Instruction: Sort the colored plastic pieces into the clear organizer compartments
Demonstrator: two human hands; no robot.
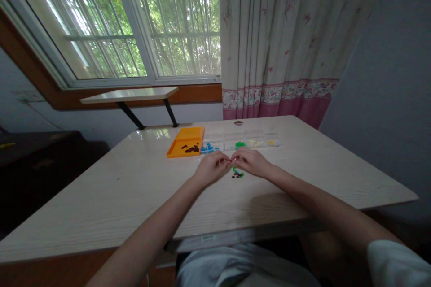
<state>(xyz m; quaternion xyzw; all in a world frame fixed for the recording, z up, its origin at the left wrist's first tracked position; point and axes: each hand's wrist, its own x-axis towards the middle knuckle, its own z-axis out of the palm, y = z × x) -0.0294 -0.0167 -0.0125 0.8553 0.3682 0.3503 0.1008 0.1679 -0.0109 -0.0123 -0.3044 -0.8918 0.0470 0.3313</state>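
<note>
Over the middle of the table, my left hand (pixel 213 167) and my right hand (pixel 252 162) meet at the fingertips. Both are closed in a pinch around something small and reddish (pixel 230 160), too tiny to name. Just below the fingers lies a little group of green, blue and dark brown pieces (pixel 238 174) on the wood. Behind my left hand are blue pieces (pixel 209 148) in a clear box. Bright green pieces (pixel 240 144) sit in another clear box beyond my right hand.
An open orange case (pixel 184 154) with dark brown pieces (pixel 191 148) stands left of the clear boxes. Pale yellow pieces (pixel 255 142) and yellow pieces (pixel 271 142) lie in boxes to the right. A raised shelf (pixel 129 94) stands at the table's (pixel 134 197) back left.
</note>
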